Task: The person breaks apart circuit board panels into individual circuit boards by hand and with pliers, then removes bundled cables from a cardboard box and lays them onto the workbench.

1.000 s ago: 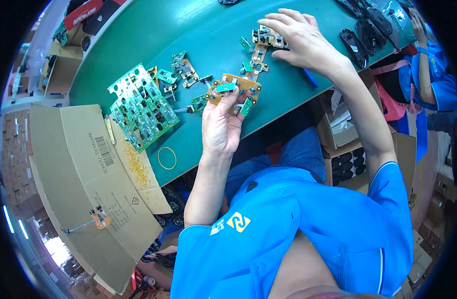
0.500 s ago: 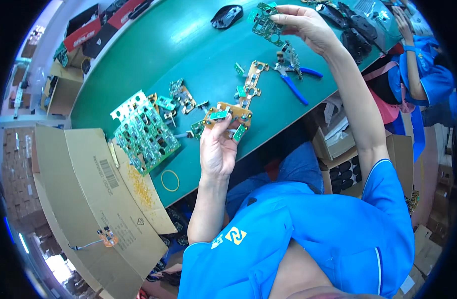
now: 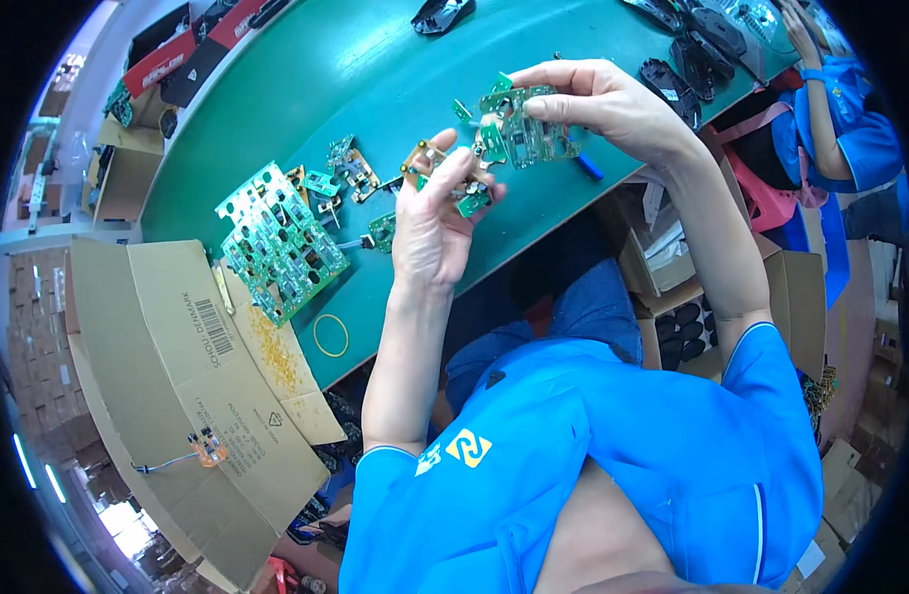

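While the head view's left hand (image 3: 432,228) grips an orange-brown circuit board (image 3: 425,159) over the green table (image 3: 375,89), the right hand (image 3: 613,107) pinches a green circuit board (image 3: 536,136) just beside it; whether the boards touch is unclear.

Green circuit board (image 3: 536,139); teal tabletop (image 3: 375,89); blue shirt (image 3: 534,406); brown cardboard (image 3: 162,327).

An electronics workshop, shown by circuit boards (image 3: 284,247) on a green workbench (image 3: 326,74) and cardboard cartons (image 3: 162,317).
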